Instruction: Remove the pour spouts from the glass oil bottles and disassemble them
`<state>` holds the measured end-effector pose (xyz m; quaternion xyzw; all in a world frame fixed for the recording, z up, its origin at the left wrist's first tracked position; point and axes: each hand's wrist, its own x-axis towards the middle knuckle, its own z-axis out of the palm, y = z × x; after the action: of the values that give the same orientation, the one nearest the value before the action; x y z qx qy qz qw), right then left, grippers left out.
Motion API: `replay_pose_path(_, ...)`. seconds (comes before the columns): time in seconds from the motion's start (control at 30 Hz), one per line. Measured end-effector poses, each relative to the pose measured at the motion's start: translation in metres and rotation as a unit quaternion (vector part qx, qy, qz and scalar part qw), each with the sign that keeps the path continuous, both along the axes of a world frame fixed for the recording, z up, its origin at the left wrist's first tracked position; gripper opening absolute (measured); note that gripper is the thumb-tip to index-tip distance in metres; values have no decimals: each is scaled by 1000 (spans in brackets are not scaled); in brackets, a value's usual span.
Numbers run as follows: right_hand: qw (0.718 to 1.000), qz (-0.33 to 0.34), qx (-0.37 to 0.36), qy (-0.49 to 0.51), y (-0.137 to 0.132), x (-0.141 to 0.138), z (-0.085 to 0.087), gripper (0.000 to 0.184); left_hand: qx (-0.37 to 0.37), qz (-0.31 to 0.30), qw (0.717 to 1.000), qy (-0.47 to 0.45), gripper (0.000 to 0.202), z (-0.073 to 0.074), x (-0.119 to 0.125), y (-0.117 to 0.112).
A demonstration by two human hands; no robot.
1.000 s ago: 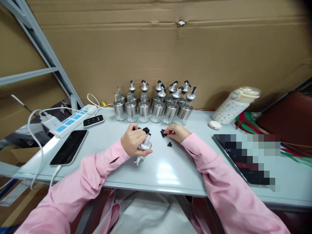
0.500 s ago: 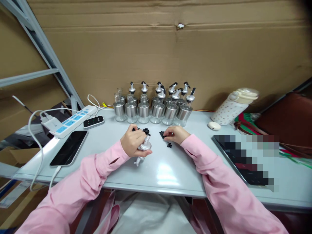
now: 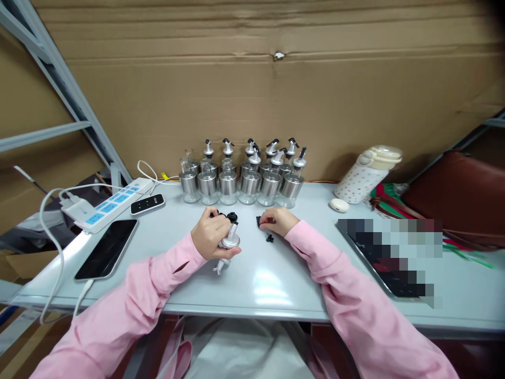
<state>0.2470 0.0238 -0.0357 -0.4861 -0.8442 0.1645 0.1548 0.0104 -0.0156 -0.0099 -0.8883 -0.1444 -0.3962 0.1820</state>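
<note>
My left hand is closed around a silver pour spout, its thumb stretched out below the spout's disc. Just beyond those fingers lie black stoppers, partly covered by the hand. A second silver spout rests on the table below the left palm. My right hand pinches at a little group of black pieces; its fingertips hide most of what they hold. Nearer me is a cluster of tiny black parts.
Behind the hands stand two rows of glass bottles with steel sleeves, several topped with spouts. A phone, power strip and small black device lie left. Right are a tumbler, white case and dark tablet.
The view has shifted slightly, so everything sits a little lower and further left. My right fingers have closed further over the black pieces. The left hand keeps its hold on the spout.
</note>
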Motion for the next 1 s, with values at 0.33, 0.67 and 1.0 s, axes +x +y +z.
replay_pose_path(0.33, 999, -23, -41, 11, 0, 5, 2, 17, -3, -6, 1000, -3, 45, 1, 0, -1)
replay_pose_path(0.67, 997, -24, -67, 35, 1, 11, 4, 28, -2, 2, 1000, 1, 46, 0, 1, -2)
replay_pose_path(1.0, 998, -19, -50, 27, -1, 13, 4, 29, -2, 0, 1000, -3, 46, 0, 0, -1)
